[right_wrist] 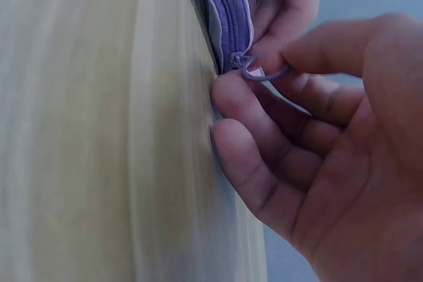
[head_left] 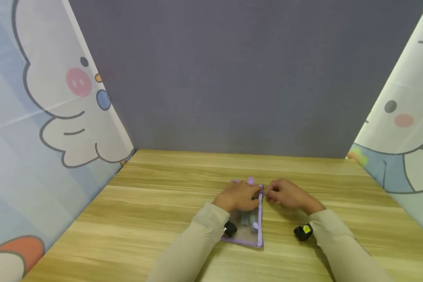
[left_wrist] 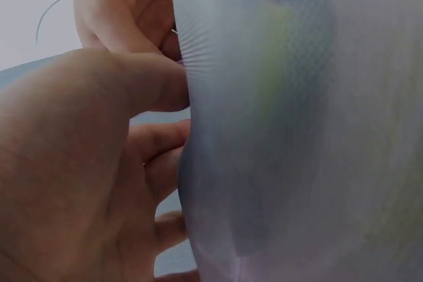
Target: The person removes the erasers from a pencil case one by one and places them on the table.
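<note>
A see-through zipper pouch [head_left: 237,237] with purple trim lies on the table, its zipper [head_left: 260,225] running along the right side. My left hand [head_left: 240,197] reaches over it and pinches the zippered edge near the far right corner. Beside that corner, my right hand [head_left: 287,194] holds the thin purple cord loop [right_wrist: 268,77] of the zipper pull between thumb and fingers. The slider sits at the end of the zipper [right_wrist: 231,21] in the right wrist view. Bluish items [head_left: 244,218] show blurred through the pouch; their kind is unclear.
The wood-grain table [head_left: 127,227] spreads around the pouch. Behind it stands a grey panel [head_left: 211,78]. Cartoon-printed cloths hang at the left [head_left: 7,156] and right [head_left: 416,129]. A purple tab [head_left: 250,180] sticks out at the pouch's far edge.
</note>
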### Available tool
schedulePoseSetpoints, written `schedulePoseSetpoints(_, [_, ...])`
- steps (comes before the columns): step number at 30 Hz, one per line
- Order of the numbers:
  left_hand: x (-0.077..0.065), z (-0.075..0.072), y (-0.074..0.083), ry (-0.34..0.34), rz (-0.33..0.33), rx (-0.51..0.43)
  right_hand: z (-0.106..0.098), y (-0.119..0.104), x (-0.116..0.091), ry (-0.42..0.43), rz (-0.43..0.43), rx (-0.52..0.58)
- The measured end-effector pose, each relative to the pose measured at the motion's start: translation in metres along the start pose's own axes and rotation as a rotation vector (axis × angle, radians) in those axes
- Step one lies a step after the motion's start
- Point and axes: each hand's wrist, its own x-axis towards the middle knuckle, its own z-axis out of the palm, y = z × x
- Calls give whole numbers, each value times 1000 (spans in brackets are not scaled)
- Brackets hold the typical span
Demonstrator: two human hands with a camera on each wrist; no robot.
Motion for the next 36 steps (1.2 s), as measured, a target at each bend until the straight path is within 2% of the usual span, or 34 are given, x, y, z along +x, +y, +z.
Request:
schedulePoseSetpoints(6, [-1, 2, 2, -33, -64, 2, 2, -4, -3, -15, -30, -51])
schedulePoseSetpoints(10, [-2, 3, 3, -71, -95, -16, 2, -7, -5, -25, -41, -48])
schedulePoseSetpoints(14, [-2, 4, 4, -76, -110, -37, 2, -7, -6, -44, -49, -28])
schedulePoseSetpoints(20, [-2, 4, 3, -74, -114, -58, 1, -7, -8, -95, -73, 40])
schedulePoseSetpoints(26, [-1, 5, 3, -78, -111, -76, 1, -6, -10, -129, -98, 47])
schedulePoseSetpoints(31, [-2, 5, 1, -85, -101, -85, 1, -6, -10, -158, -68, 76])
schedulePoseSetpoints(36, [-2, 5, -3, -62, -52, -73, 2, -7, -7, -128, -30, 42])
